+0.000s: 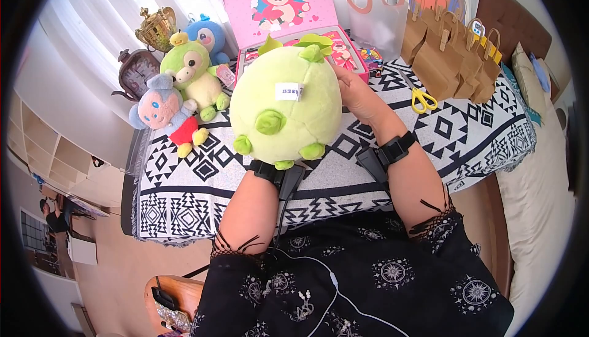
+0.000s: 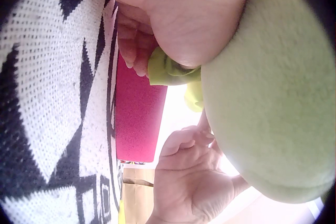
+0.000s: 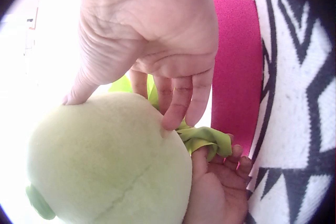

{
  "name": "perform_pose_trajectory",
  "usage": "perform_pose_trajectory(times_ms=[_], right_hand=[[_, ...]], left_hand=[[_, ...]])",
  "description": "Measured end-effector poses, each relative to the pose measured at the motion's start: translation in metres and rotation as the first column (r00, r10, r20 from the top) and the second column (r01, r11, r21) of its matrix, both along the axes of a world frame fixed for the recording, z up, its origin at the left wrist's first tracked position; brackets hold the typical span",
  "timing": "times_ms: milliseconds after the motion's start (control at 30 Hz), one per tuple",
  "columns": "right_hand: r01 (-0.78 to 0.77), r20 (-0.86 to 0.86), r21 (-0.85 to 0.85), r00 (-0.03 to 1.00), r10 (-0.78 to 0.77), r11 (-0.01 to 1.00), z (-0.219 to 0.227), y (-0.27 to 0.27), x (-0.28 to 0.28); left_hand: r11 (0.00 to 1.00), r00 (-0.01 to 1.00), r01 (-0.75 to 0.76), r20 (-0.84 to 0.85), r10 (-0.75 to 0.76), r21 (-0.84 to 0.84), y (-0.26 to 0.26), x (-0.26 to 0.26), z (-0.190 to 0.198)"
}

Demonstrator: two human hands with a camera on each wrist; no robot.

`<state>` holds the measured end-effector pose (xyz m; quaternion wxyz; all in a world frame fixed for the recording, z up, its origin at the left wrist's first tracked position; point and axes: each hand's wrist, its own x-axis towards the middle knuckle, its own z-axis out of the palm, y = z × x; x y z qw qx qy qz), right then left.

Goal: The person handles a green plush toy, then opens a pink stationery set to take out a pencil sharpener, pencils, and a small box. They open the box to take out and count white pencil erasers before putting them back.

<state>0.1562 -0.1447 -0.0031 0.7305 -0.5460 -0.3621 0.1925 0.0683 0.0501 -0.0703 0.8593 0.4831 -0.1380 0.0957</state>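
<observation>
A round, pale green plush toy (image 1: 285, 116) is held up over the table, its underside with green nubs and a white label (image 1: 289, 91) facing the head camera. My right hand (image 1: 363, 99) grips its right side; in the right wrist view the thumb (image 3: 79, 90) and the fingers press into the fabric. The plush hides my left hand in the head view. The left wrist view shows that left hand (image 2: 194, 14) against the toy's other side, its thumb and fingers around a green leaf (image 2: 170, 69) of the plush.
Behind the plush stands an open pink bear gift box (image 1: 276, 6). Other plush toys (image 1: 193, 73), a gold trophy (image 1: 156, 27) and a clock (image 1: 136, 70) stand left. Yellow scissors (image 1: 423, 99) and kraft paper bags (image 1: 454, 55) lie right, on a black-and-white patterned cloth (image 1: 245, 196).
</observation>
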Motion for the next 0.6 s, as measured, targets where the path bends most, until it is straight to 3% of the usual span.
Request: perform_pose_trajectory(times_ms=[300,467,600], right_hand=[[-0.03,0.029,0.032,0.999,0.029,0.999,0.0,-0.001,-0.002],[-0.004,0.002,-0.079,1.0,0.004,0.997,0.0,0.002,0.0],[-0.016,-0.035,-0.076,0.999,0.014,0.997,0.009,0.0,-0.01]], left_hand=[[0.997,0.999,0.037,-0.011,-0.038,-0.073,-0.001,0.003,0.008],[0.992,0.998,0.057,-0.017,-0.06,-0.114,-0.006,0.009,0.012],[0.986,0.997,0.074,-0.02,-0.078,-0.147,-0.01,0.01,0.014]])
